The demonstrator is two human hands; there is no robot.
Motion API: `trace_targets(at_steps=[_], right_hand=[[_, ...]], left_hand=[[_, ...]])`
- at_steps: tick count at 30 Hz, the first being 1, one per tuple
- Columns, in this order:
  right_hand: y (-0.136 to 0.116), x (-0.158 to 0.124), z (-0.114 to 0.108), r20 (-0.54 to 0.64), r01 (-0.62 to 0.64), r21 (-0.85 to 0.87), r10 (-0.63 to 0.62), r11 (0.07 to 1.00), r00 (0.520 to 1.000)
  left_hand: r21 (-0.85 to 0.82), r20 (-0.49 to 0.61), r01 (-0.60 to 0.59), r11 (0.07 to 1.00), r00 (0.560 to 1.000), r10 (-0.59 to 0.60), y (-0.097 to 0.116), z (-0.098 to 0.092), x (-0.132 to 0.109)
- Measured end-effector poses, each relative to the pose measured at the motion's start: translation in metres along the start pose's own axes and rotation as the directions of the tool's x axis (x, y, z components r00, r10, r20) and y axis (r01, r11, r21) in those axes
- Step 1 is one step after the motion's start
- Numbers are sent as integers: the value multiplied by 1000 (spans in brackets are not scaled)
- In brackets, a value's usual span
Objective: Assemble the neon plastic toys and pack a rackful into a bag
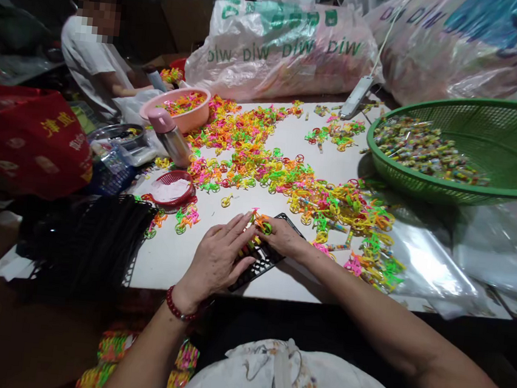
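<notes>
A black perforated plastic tray (pixel 266 267) lies at the table's near edge, with some small coloured pieces in it. My left hand (pixel 218 254) reaches over the tray's left side, fingers stretched out and thumb apart; the fingertips are beside the toy pieces. From the right, my right hand (pixel 284 236) is closed with its fingertips on a small orange and green plastic toy (pixel 263 224) above the tray. Part of the tray is hidden under both hands. Beyond them spreads a heap of small bright plastic toys (pixel 261 164), several with wheel-like rings.
A green basket (pixel 433 185) of wrapped pieces stands right, above clear plastic bags (pixel 434 266). At left are a red basket (pixel 189 195), a bottle (pixel 172 140), a pink basin (pixel 197 118) and stacked black trays (pixel 84 244). A person (pixel 92 62) sits at back left.
</notes>
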State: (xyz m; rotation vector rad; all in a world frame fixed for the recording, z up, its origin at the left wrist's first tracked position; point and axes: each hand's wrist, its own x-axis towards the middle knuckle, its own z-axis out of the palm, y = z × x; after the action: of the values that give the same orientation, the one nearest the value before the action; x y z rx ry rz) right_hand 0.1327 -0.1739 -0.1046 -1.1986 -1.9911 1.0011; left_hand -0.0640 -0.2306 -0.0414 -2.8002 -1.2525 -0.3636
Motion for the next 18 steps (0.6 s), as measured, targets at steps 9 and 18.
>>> trace_targets(at_steps=[9, 18], right_hand=[[-6, -3, -5, 102, 18, -142, -3, 990, 995], [-1, -9, 13, 93, 46, -173, -31, 984, 995]], left_hand=[[-49, 25, -4, 999, 1000, 5, -4, -2, -1], [91, 35, -97, 991, 995, 94, -4, 4, 15]])
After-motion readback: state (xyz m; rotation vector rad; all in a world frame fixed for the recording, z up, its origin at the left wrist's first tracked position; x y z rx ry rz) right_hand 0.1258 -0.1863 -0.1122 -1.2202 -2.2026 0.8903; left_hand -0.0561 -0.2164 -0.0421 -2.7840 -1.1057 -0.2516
